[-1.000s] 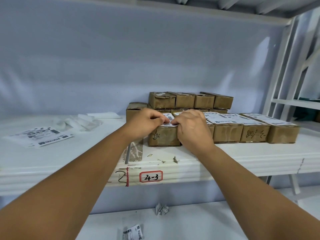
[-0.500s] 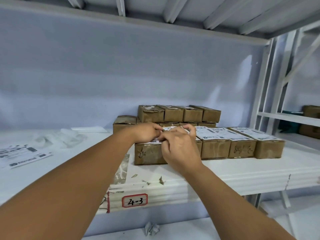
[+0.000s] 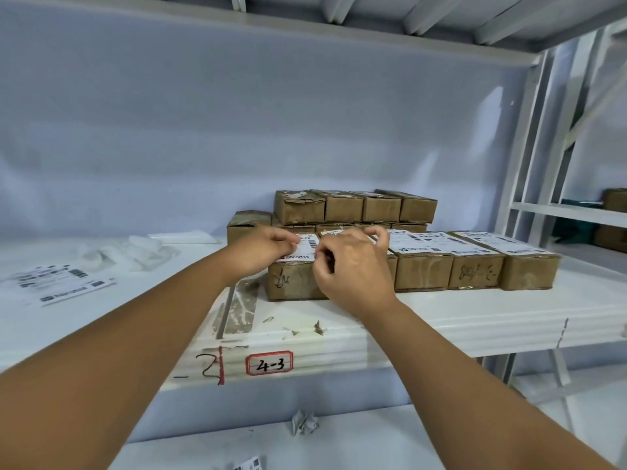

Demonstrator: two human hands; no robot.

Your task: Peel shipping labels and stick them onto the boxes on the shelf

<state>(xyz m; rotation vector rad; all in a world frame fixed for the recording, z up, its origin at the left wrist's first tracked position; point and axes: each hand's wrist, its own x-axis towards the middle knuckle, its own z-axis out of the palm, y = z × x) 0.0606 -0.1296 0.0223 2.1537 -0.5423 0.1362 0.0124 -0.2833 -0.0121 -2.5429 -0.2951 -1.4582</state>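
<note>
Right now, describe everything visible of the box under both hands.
The cardboard box is brown and scuffed, with black handwriting on its front face. It sits flat at the left end of the front row on the white shelf. A white barcoded shipping label lies on its top; the left hand and right hand, fingers curled, pinch that label's edges.

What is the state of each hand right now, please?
Left hand: closed, pinching the shipping label on the front box.
Right hand: fingers curled at the label's right edge; grip cannot be told.
</note>
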